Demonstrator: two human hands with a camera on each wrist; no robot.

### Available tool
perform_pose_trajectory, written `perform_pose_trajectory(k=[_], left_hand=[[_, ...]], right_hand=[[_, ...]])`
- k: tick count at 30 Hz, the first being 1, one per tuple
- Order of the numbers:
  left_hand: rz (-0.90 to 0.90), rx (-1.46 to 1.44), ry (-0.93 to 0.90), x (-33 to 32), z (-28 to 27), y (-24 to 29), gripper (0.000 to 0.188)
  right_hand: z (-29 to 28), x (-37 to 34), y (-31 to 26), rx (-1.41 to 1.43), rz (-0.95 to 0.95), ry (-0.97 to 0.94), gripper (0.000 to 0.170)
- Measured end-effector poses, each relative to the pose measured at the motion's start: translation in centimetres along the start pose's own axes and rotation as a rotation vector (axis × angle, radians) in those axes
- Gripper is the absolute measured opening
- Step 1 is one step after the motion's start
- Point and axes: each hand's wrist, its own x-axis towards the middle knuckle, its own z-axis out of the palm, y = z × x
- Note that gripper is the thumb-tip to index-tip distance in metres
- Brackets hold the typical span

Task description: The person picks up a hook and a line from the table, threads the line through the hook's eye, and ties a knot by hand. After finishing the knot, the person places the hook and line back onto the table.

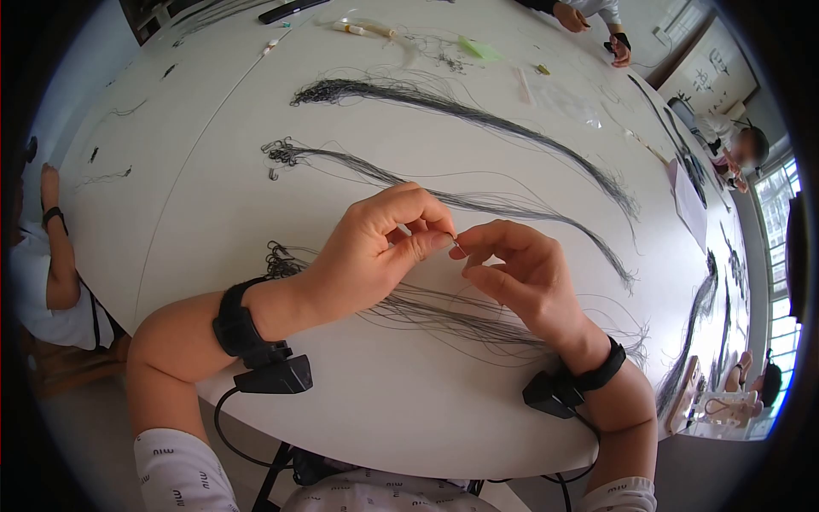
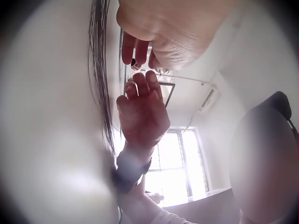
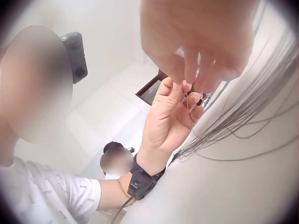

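Note:
My left hand point(image 1: 363, 243) and right hand point(image 1: 533, 273) meet fingertip to fingertip above the white table point(image 1: 358, 410). Between thumb and forefinger the left one pinches a thin line point(image 3: 188, 103), most of it covered by the fingers. The right thumb and forefinger close on the same small spot, with the other fingers bent. Beneath both hands lies a bundle of dark fishing lines point(image 1: 444, 317), with fish hooks point(image 1: 277, 260) clustered at its left end. Just beyond lies a second hooked bundle point(image 1: 512, 201).
A third, thicker bundle point(image 1: 478, 113) stretches across the table farther back. Green paper point(image 1: 479, 49) and clear plastic point(image 1: 573, 109) lie behind it. More dark bundles point(image 1: 695, 316) run along the right side. Other people sit at the left and far right edges.

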Motion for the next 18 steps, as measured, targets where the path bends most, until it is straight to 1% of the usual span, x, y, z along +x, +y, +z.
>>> perform_pose_trajectory(k=[2, 4, 5, 7, 10, 11, 12, 13, 14, 15, 16, 17, 18], left_hand=[[0.015, -0.012, -0.009, 0.0, 0.1, -0.1, 0.004], [0.03, -0.025, -0.019, 0.0, 0.2, 0.1, 0.003], [-0.002, -0.017, -0.042, 0.0, 0.1, 0.5, 0.003], [-0.034, -0.008, -0.065, -0.1, 0.1, 0.6, 0.003], [-0.021, -0.049, -0.083, -0.1, 0.2, 0.4, 0.003], [-0.076, -0.109, -0.118, 0.0, 0.1, 0.5, 0.004], [-0.131, -0.169, -0.153, 0.0, 0.0, 0.6, 0.006], [-0.131, -0.17, -0.152, 0.1, -0.1, 0.8, 0.006], [-0.251, -0.282, -0.158, 0.2, -0.3, 1.2, 0.009], [-0.371, -0.395, -0.163, 0.3, -0.5, 1.3, 0.012], [-0.371, -0.395, -0.162, 0.4, -0.5, 1.3, 0.012], [-0.37, -0.404, -0.187, 0.5, -0.6, 1.2, 0.014], [-0.37, -0.413, -0.212, 0.5, -0.7, 1.1, 0.015]], right_hand=[[0.0, 0.0, -0.4, 0.005, 0.024, -0.011, 0.014], [0.0, -0.1, -0.7, 0.002, 0.115, -0.03, 0.014], [0.0, -0.2, -0.6, 0.002, 0.116, -0.03, 0.014], [0.0, -0.2, -0.4, 0.159, 0.114, -0.041, 0.013], [0.0, -0.2, -0.6, 0.116, 0.092, -0.031, 0.01], [-0.1, -0.3, -0.4, 0.117, 0.092, -0.031, 0.01], [-0.1, -0.3, 0.0, 0.03, 0.025, -0.011, 0.009], [-0.1, -0.3, 0.2, -0.056, -0.043, 0.009, 0.008], [-0.2, -0.3, 0.2, -0.056, -0.043, 0.008, 0.008], [-0.2, -0.2, 0.1, -0.181, -0.117, 0.022, 0.008], [-0.2, -0.1, 0.1, -0.307, -0.191, 0.036, 0.009], [-0.2, -0.1, 0.0, -0.307, -0.191, 0.034, 0.009], [-0.3, -0.2, -0.2, -0.417, -0.239, 0.014, 0.01]])
